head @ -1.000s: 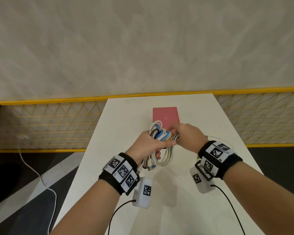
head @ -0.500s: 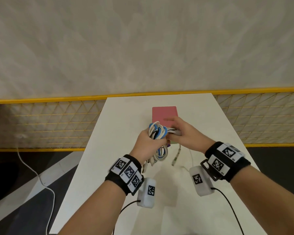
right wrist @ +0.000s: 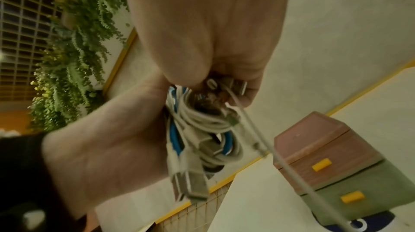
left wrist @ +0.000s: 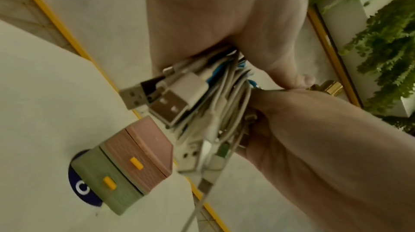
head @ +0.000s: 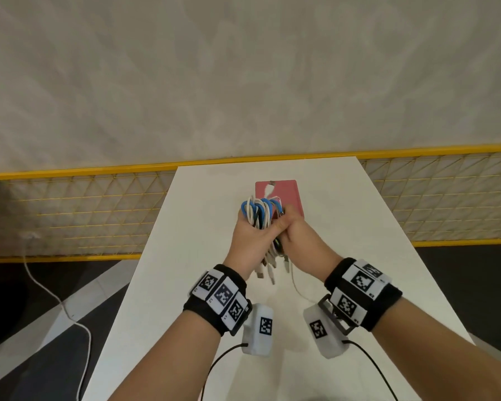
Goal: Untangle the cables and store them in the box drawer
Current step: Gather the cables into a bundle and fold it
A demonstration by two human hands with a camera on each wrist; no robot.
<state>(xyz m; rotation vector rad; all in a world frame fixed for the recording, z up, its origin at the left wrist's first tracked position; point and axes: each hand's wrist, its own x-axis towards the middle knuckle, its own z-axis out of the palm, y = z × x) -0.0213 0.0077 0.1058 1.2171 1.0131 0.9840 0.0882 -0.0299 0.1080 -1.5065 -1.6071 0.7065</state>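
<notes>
Holding the cable bundle (head: pixel 259 215) above the tabletop's (head: pixel 344 227) middle, your left hand (head: pixel 250 238) curls round it; your right hand (head: pixel 297 235) pinches one white strand. Draw that strand slowly, keeping the bundle firm, toward the closed drawer box (left wrist: pixel 132 161) near the far edge.

Only one sign can be read: a white letter "C" on a dark blue round sticker (left wrist: pixel 82 185) that lies on the white table (left wrist: pixel 40 111), partly under the green bottom drawer of the box (left wrist: pixel 125 168). In the right wrist view the same sticker (right wrist: pixel 359 222) shows only a piece of the white mark. The wristbands (head: pixel 220 295) carry black-and-white square code markers, with no readable words.
</notes>
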